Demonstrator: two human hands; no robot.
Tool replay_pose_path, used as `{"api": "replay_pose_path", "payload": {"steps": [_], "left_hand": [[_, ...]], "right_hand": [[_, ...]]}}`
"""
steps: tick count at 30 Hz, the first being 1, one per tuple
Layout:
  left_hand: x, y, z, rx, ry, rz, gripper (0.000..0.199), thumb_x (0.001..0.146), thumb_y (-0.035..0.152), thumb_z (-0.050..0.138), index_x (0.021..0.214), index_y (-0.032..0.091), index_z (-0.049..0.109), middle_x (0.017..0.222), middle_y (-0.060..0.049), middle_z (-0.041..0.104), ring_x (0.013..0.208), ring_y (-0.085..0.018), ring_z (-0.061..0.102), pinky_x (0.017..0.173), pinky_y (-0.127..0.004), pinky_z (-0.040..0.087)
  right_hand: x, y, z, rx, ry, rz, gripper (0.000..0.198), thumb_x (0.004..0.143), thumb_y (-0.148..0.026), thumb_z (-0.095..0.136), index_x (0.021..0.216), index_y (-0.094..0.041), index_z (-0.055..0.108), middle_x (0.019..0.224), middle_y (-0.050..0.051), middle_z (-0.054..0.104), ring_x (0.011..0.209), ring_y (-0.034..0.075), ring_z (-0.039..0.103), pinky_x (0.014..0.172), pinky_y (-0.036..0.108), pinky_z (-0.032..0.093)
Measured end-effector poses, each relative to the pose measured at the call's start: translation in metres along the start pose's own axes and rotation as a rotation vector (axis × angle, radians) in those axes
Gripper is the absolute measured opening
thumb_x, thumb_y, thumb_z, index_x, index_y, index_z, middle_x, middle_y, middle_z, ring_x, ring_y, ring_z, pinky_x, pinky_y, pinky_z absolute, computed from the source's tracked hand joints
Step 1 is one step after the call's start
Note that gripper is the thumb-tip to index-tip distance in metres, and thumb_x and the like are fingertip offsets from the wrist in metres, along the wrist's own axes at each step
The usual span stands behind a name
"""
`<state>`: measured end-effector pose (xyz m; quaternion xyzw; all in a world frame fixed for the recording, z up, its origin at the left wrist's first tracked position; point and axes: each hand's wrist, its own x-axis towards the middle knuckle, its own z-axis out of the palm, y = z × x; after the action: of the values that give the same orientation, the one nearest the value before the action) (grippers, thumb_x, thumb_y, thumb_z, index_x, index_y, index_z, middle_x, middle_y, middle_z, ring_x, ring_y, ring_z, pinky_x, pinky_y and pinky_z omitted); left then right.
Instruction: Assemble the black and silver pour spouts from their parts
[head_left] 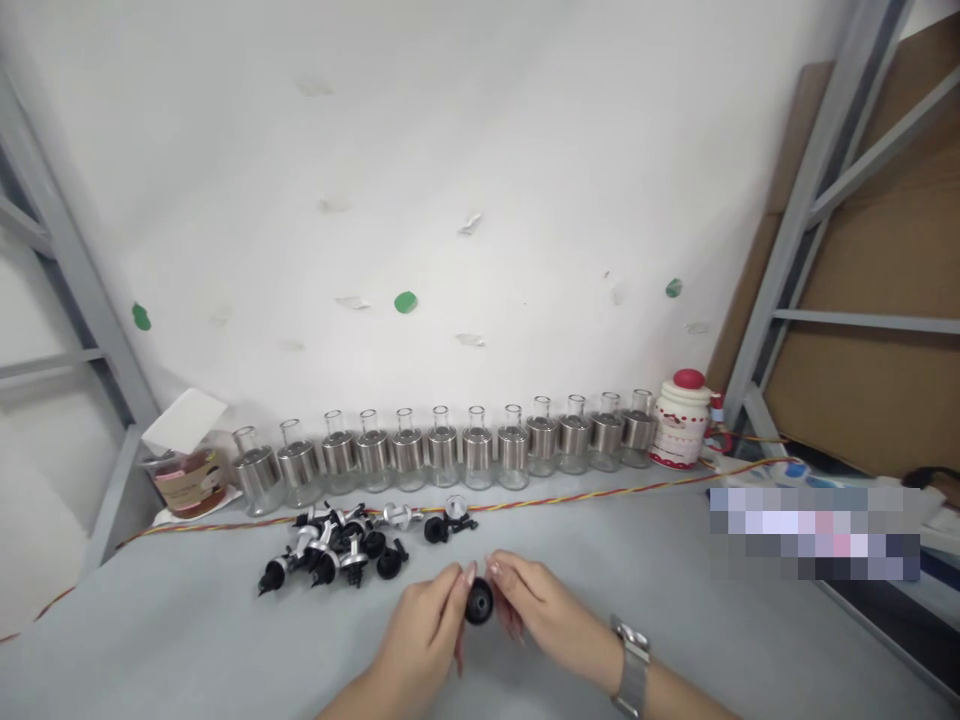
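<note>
At lower centre of the frame, left hand (pixel 421 622) is pinching left edge of black round stopper (pixel 479 602); right hand (pixel 546 612) is flanking its right edge, contact unclear. Hollow face is pointing cameraward, long axis foreshortened.

The left hand (pixel 429 625) and right hand (pixel 536 607) face each other just apart, fingers bent inward, the left's closed in a pinch. Behind the left hand, its forearm (pixel 358 697) slants back toward the body; the other forearm (pixel 679 692) trails behind and to the right of the right hand.
</note>
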<state>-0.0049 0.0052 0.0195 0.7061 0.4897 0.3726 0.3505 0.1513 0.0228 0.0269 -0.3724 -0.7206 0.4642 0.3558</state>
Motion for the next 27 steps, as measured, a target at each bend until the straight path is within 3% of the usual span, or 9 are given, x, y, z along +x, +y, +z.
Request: {"api": "replay_pose_path", "payload": {"steps": [3, 8, 15, 21, 27], "left_hand": [[-0.003, -0.001, 0.006, -0.065, -0.057, -0.02, 0.037, 0.085, 0.044, 0.027, 0.064, 0.021, 0.047, 0.035, 0.007, 0.04, 0.033, -0.011, 0.043, 0.038, -0.018, 0.034], [-0.002, 0.004, 0.008, -0.183, 0.011, -0.065, 0.039, 0.082, 0.05, 0.028, 0.063, 0.021, 0.045, 0.037, 0.006, 0.041, 0.033, -0.011, 0.041, 0.036, -0.019, 0.033], [0.001, -0.003, 0.012, -0.111, 0.018, -0.023, 0.035, 0.083, 0.049, 0.029, 0.062, 0.022, 0.04, 0.036, 0.007, 0.041, 0.034, -0.012, 0.043, 0.038, -0.019, 0.033], [-0.001, -0.002, 0.011, -0.093, -0.004, -0.019, 0.032, 0.083, 0.046, 0.031, 0.062, 0.022, 0.039, 0.038, 0.007, 0.042, 0.035, -0.011, 0.043, 0.04, -0.019, 0.033], [-0.003, -0.006, 0.014, -0.147, -0.001, 0.005, 0.034, 0.082, 0.048, 0.031, 0.061, 0.022, 0.037, 0.037, 0.007, 0.04, 0.034, -0.01, 0.04, 0.039, -0.018, 0.031]], "right_hand": [[-0.003, 0.001, 0.008, -0.039, 0.004, -0.004, 0.038, 0.087, -0.046, 0.026, 0.066, -0.019, 0.042, 0.048, -0.006, 0.037, 0.046, 0.009, 0.039, 0.046, 0.019, 0.031], [-0.005, 0.002, 0.013, -0.06, 0.037, -0.005, 0.037, 0.087, -0.044, 0.028, 0.063, -0.02, 0.039, 0.047, -0.007, 0.036, 0.045, 0.009, 0.037, 0.046, 0.019, 0.03], [-0.001, 0.008, 0.019, 0.043, 0.174, 0.05, 0.036, 0.087, -0.046, 0.029, 0.063, -0.02, 0.039, 0.047, -0.007, 0.036, 0.044, 0.008, 0.036, 0.043, 0.019, 0.029], [-0.001, 0.01, 0.02, 0.092, 0.153, 0.043, 0.037, 0.086, -0.047, 0.029, 0.068, -0.019, 0.044, 0.048, -0.007, 0.036, 0.044, 0.008, 0.036, 0.043, 0.019, 0.029], [-0.003, 0.004, 0.014, -0.036, 0.126, 0.003, 0.039, 0.086, -0.046, 0.029, 0.059, -0.019, 0.037, 0.047, -0.006, 0.037, 0.046, 0.009, 0.036, 0.046, 0.02, 0.03]]}}
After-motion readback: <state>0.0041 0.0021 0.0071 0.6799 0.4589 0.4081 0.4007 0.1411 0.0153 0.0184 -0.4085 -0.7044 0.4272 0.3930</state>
